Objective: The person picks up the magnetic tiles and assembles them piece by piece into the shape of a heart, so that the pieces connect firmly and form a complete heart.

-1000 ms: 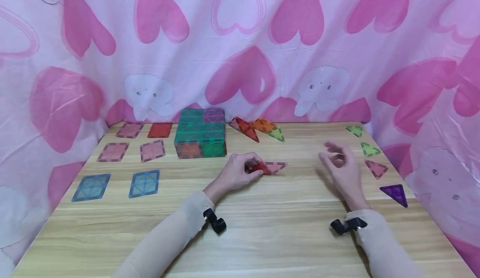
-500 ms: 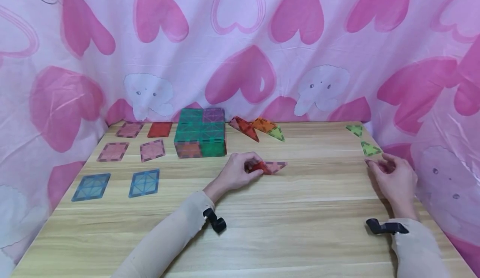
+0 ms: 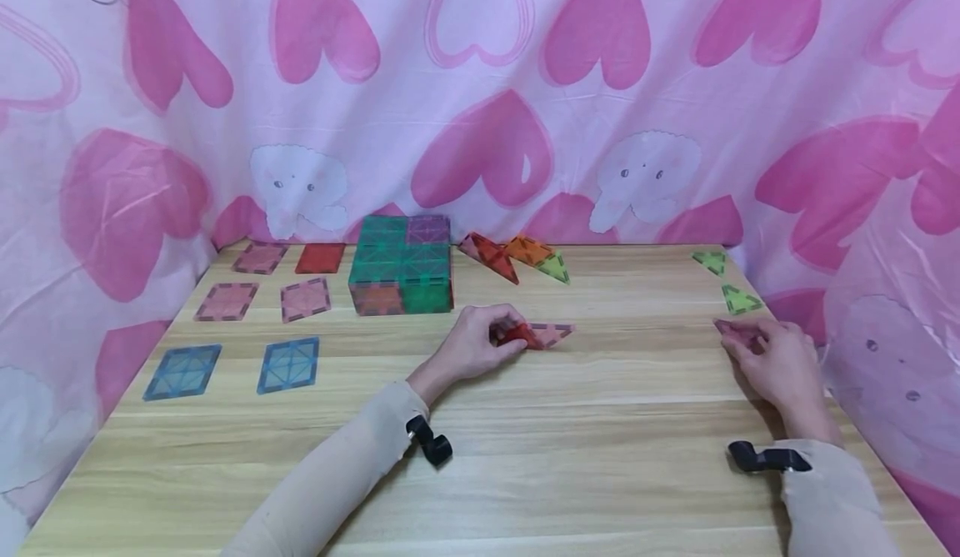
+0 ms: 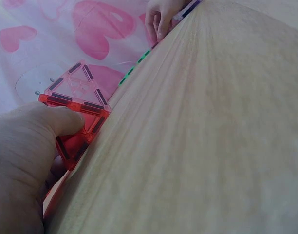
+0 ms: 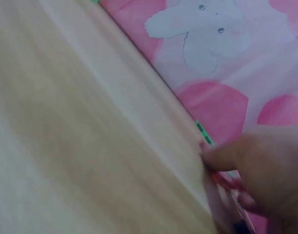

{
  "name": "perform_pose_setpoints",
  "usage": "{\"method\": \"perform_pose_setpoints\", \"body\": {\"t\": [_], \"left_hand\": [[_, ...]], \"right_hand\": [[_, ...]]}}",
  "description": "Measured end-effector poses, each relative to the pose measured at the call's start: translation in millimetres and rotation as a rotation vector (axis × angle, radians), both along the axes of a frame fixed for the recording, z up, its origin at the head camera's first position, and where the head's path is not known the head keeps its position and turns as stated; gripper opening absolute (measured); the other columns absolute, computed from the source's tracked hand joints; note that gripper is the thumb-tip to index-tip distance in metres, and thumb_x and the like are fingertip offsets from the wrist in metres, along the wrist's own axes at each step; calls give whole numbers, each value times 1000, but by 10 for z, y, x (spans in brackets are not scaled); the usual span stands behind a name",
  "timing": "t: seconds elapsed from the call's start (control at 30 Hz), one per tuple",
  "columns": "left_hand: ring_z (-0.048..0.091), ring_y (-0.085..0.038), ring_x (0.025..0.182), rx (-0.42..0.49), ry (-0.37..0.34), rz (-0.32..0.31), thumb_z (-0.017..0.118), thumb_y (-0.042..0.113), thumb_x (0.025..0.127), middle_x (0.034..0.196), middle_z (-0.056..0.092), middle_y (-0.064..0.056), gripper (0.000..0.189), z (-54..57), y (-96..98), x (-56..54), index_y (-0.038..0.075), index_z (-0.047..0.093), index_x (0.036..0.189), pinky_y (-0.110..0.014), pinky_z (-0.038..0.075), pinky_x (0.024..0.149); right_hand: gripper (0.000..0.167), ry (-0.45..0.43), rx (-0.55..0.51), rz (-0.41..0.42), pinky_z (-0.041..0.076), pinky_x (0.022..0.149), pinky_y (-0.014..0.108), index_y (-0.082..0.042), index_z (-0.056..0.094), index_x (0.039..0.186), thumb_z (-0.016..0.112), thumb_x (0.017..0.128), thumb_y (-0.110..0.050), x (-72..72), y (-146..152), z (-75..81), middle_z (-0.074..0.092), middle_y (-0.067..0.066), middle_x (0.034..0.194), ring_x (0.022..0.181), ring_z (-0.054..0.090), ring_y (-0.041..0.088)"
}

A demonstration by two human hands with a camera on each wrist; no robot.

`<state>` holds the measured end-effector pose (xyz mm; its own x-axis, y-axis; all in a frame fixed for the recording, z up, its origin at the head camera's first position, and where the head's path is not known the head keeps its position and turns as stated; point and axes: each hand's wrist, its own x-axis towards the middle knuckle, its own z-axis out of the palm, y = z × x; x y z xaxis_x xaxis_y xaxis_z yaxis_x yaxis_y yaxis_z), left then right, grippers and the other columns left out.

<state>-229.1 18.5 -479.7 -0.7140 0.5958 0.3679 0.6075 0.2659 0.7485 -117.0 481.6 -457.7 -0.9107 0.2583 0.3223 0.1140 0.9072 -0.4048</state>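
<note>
My left hand (image 3: 483, 342) pinches a red triangular magnetic tile (image 4: 71, 148) between thumb and fingers, over the middle of the table. Edge to edge with it is a pink triangular magnetic tile (image 4: 77, 84), pointing right in the head view (image 3: 553, 336). At the table's right side, my right hand (image 3: 780, 365) pinches another pink triangular magnetic tile (image 3: 726, 328), mostly covered by the fingers. Just beyond that hand lie two green triangular tiles, the nearer (image 3: 741, 299) and the farther (image 3: 708, 263). A purple tile (image 4: 187, 10) shows near the right hand in the left wrist view.
A box of green, purple and orange tiles (image 3: 401, 261) stands at the back. Right of it lie red (image 3: 495, 258) and orange (image 3: 528, 250) triangles with others. Pink squares (image 3: 227, 302), a red square (image 3: 320, 258) and blue squares (image 3: 288, 366) lie left. A pink curtain (image 3: 480, 57) hangs behind.
My right hand has moved right to the pink triangular tile, pinched it and drawn it slightly left. My left hand has stayed in place with the red tile.
</note>
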Motion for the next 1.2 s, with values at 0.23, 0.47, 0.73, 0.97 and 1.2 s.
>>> {"method": "perform_pose_setpoints", "body": {"t": [0.23, 0.47, 0.73, 0.97, 1.2], "left_hand": [[72, -5, 86, -4, -7, 4, 87, 12, 97, 97, 81, 4, 16, 19, -11, 9, 14, 79, 110, -25, 60, 78], [73, -4, 87, -6, -7, 7, 88, 11, 96, 98, 81, 3, 17, 9, -7, 3, 14, 79, 110, -25, 60, 78], [73, -5, 87, -10, -17, 7, 88, 11, 96, 98, 82, 3, 17, 16, -10, 6, 14, 79, 110, -25, 60, 79], [72, -6, 87, -15, -14, 10, 88, 11, 96, 98, 81, 3, 18, 24, -6, 12, 14, 79, 111, -25, 60, 78], [73, -6, 88, -11, -8, 3, 89, 11, 95, 98, 81, 3, 19, 22, 1, 16, 15, 79, 111, -25, 60, 79]], "right_hand": [[68, 50, -203, 197, 48, 78, 7, 4, 57, 151, 86, 90, 12, -68, -229, 18, 61, 31, 127, 94, 67, 8], [29, 72, -369, 386, 53, 81, 8, -4, 75, 120, 85, 94, 6, -145, -554, -89, 83, 17, 107, 92, 73, -5], [17, 39, -428, 496, 56, 80, 15, -14, 84, 107, 89, 94, -5, -229, -1027, -141, 85, 4, 104, 94, 76, 7], [16, -21, -401, 546, 57, 87, 18, -19, 85, 109, 91, 95, -15, -352, -1543, -170, 84, -3, 107, 100, 76, 11], [19, -53, -385, 546, 60, 93, 31, -19, 85, 113, 91, 95, -16, -396, -1776, -164, 83, -3, 114, 108, 76, 18]]}}
